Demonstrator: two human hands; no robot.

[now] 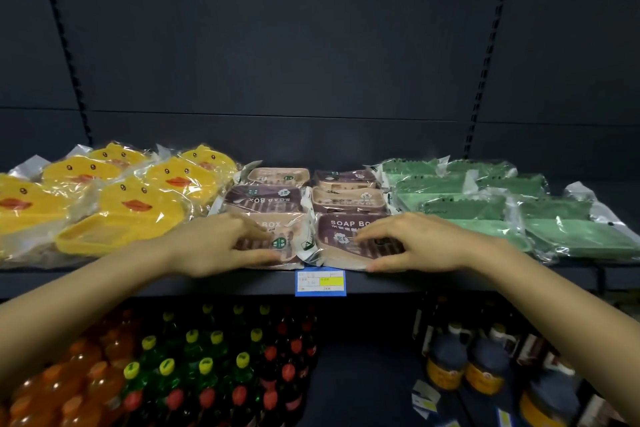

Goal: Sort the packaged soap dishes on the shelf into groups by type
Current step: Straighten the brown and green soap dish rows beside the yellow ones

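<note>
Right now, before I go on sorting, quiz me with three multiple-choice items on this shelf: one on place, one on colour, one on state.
1. Where do the purple-and-beige soap boxes lie?
A. left end
B. between the other two groups
C. right end

2. What colour are the duck-shaped dishes?
A. yellow
B. green
C. purple

3. What are the hands doing?
A. lifting a pack clear of the shelf
B. hanging below the shelf
C. resting on the front packs

Key: 1 B, ducks to their left and the green dishes to their right; 2 A, yellow with red beaks; 3 C, left hand and right hand each lie on a front soap box.
</note>
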